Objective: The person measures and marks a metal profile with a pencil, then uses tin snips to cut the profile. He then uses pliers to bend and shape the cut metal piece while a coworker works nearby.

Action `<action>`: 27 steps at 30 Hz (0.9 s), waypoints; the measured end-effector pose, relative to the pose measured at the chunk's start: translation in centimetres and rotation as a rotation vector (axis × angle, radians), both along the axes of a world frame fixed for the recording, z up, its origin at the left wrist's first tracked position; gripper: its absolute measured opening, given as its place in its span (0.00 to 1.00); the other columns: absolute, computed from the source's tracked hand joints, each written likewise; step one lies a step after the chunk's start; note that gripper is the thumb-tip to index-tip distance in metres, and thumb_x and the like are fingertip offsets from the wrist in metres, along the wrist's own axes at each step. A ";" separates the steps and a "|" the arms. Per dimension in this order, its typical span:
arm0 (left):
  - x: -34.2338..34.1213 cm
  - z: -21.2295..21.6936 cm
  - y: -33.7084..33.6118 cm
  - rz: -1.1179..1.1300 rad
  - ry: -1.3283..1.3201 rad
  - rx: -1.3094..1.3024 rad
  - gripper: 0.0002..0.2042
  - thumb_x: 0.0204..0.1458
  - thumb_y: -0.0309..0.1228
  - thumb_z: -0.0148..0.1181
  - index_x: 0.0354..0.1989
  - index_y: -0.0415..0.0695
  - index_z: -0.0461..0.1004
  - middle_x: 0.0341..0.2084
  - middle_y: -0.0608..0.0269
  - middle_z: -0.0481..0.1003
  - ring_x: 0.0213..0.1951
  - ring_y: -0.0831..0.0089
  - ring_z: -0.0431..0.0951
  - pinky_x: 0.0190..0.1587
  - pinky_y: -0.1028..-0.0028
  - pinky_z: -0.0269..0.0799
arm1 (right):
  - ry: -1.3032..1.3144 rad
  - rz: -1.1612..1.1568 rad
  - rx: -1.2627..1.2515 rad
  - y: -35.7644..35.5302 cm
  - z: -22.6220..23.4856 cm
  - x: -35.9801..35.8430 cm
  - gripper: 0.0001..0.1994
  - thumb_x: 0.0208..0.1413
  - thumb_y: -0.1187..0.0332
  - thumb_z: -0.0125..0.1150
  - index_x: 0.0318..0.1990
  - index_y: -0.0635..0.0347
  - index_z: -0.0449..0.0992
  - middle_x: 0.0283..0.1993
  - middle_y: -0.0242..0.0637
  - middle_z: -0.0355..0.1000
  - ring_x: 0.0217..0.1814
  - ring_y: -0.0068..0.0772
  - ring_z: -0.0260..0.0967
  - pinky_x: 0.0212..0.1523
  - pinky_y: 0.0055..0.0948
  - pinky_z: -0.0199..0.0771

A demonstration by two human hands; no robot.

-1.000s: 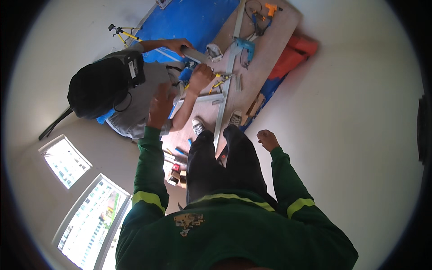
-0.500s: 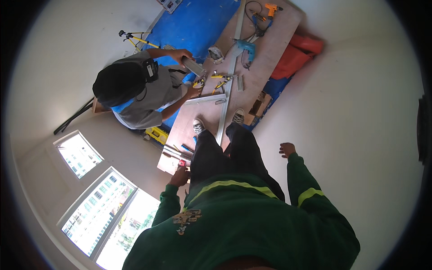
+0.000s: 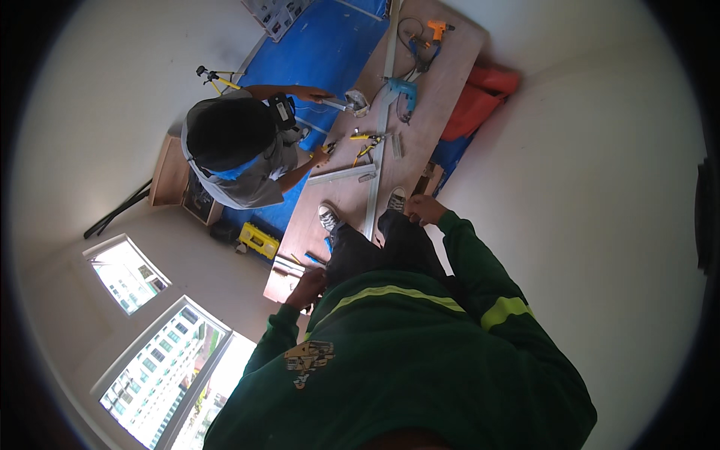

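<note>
One left hand (image 3: 307,289) sits beside the dark trousers (image 3: 356,255) in the head view, right hand (image 3: 426,210) curls near the knee (image 3: 395,226); can't tell if either's gripping anything. Wooden board (image 3: 442,82) lies underfoot, metal strip (image 3: 379,165) running between the shoes (image 3: 328,217).

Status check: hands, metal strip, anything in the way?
Left hand by left thigh, right hand by right knee; grips unclear. Long metal strip between shoes. Co-worker ahead-left, holding metal piece.
</note>
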State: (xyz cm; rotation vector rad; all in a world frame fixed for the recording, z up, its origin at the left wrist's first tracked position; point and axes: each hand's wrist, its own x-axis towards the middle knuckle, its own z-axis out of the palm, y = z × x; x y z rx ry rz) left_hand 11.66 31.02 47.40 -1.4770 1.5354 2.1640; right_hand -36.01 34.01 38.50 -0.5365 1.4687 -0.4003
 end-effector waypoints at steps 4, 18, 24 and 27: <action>1.9 0.3 -0.4 0.110 -0.040 -0.045 0.12 0.65 0.36 0.59 0.37 0.39 0.79 0.27 0.68 0.77 0.29 0.78 0.75 0.34 0.72 0.72 | 0.117 -0.028 0.060 3.3 0.7 0.1 0.17 0.66 0.51 0.59 0.48 0.55 0.78 0.43 0.35 0.80 0.41 0.33 0.82 0.38 0.39 0.83; 7.8 0.0 -4.8 0.011 0.125 0.023 0.12 0.68 0.35 0.55 0.51 0.40 0.79 0.42 0.63 0.79 0.45 0.74 0.78 0.51 0.70 0.75 | 0.257 -0.211 0.356 17.7 -1.3 0.8 0.17 0.65 0.67 0.62 0.55 0.71 0.80 0.50 0.47 0.83 0.45 0.50 0.83 0.46 0.47 0.83; 8.3 -2.9 -2.9 0.043 0.253 -0.433 0.18 0.69 0.38 0.61 0.61 0.41 0.78 0.53 0.58 0.80 0.53 0.70 0.81 0.56 0.68 0.77 | 0.212 -0.173 0.289 8.6 2.2 0.3 0.19 0.66 0.55 0.60 0.58 0.52 0.77 0.49 0.37 0.79 0.47 0.38 0.81 0.47 0.50 0.78; 7.5 -2.9 -2.4 0.148 0.172 -0.258 0.19 0.69 0.39 0.62 0.61 0.41 0.78 0.54 0.57 0.80 0.55 0.69 0.80 0.58 0.67 0.76 | 0.285 -0.090 0.234 4.6 5.0 0.3 0.19 0.66 0.55 0.61 0.59 0.53 0.77 0.49 0.36 0.79 0.47 0.37 0.81 0.46 0.47 0.79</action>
